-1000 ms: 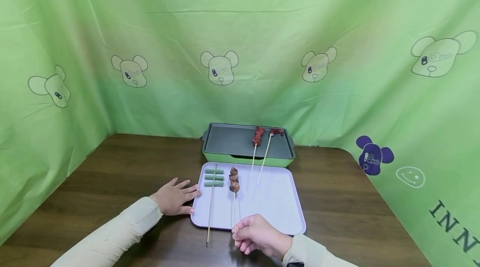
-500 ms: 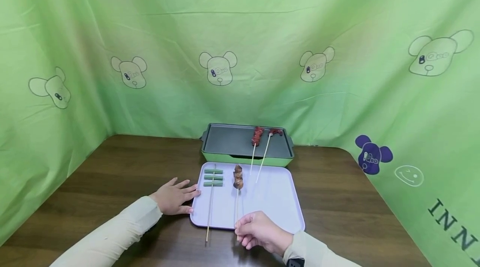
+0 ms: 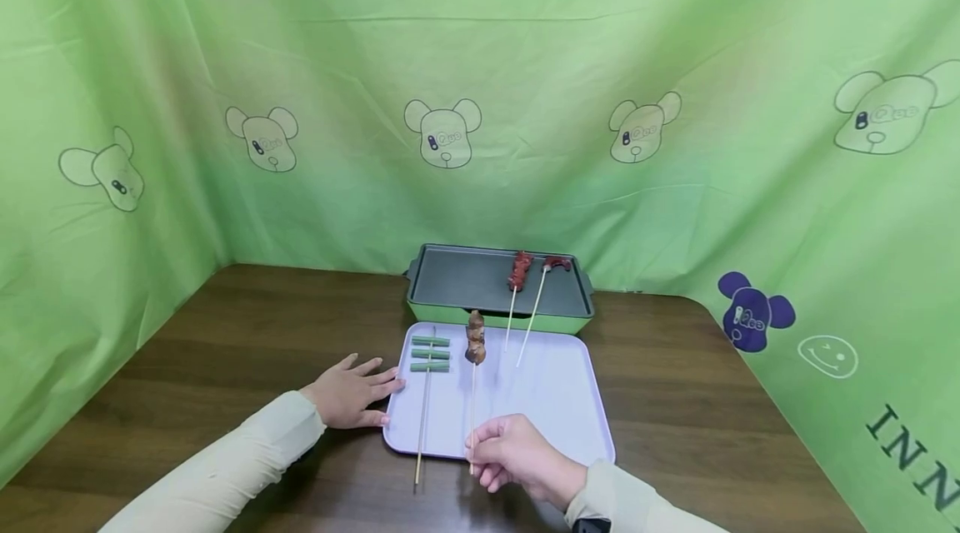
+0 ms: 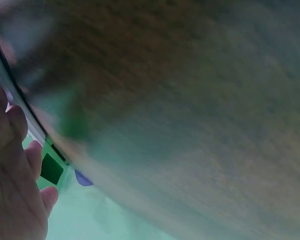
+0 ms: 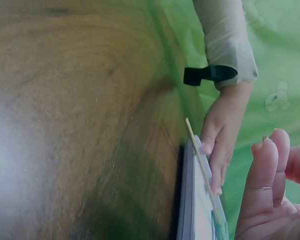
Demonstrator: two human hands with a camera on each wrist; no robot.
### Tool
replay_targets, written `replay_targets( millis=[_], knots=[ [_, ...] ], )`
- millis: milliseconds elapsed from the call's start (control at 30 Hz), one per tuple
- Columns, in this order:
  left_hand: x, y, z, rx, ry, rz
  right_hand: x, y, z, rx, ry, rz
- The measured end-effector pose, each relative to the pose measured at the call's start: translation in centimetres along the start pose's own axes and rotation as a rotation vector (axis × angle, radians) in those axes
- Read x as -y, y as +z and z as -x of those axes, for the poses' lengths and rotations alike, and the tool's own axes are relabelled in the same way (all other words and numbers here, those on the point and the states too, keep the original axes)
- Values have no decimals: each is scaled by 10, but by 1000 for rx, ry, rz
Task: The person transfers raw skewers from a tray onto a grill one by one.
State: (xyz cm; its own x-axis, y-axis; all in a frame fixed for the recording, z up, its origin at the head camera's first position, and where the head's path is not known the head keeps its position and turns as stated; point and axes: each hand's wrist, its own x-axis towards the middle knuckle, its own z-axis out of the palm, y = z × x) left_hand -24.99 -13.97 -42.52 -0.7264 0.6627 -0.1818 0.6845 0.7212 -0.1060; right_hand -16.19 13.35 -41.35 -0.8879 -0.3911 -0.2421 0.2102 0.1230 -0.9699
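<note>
Nearest, the right hand (image 3: 517, 458) hovers over the near edge of the lilac tray (image 3: 555, 408), fingers curled, pinching the bare end of the meat skewer (image 3: 474, 366). The stick rises away from the hand, and its brown chunks hang above the tray's far edge, just short of the grill pan (image 3: 465, 276).

To the left, the left hand (image 3: 352, 391) lies flat on the bench (image 3: 225, 350), fingers straight, tips touching the tray's left rim. Between the two hands lies the green-bean skewer (image 3: 425, 383), its stick overhanging the near rim onto the wood.

The tray's right half is bare, and open bench runs wide on both sides of it.

Farther off, two red skewers (image 3: 517, 273) rest with their meat on the pan's right part and their sticks sloping over its near wall to the tray. The pan's left part is bare.

The left wrist view is blurred: only fingers (image 4: 12, 165) and a rim show. The right wrist view cuts off its own fingertips (image 5: 270, 170).
</note>
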Motion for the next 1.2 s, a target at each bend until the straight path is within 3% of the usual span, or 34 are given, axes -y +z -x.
replay_targets(
  millis=[533,833,1200],
  knots=[
    [-1,-2,3,-35,26,19,31,9,8,18,-37,-8],
    [-2,-6,5,-43,20,17,43,3,-13,-28,-76,56],
    [0,-2,4,-27,7,15,56,-11,-38,-11,-80,120]
  ],
)
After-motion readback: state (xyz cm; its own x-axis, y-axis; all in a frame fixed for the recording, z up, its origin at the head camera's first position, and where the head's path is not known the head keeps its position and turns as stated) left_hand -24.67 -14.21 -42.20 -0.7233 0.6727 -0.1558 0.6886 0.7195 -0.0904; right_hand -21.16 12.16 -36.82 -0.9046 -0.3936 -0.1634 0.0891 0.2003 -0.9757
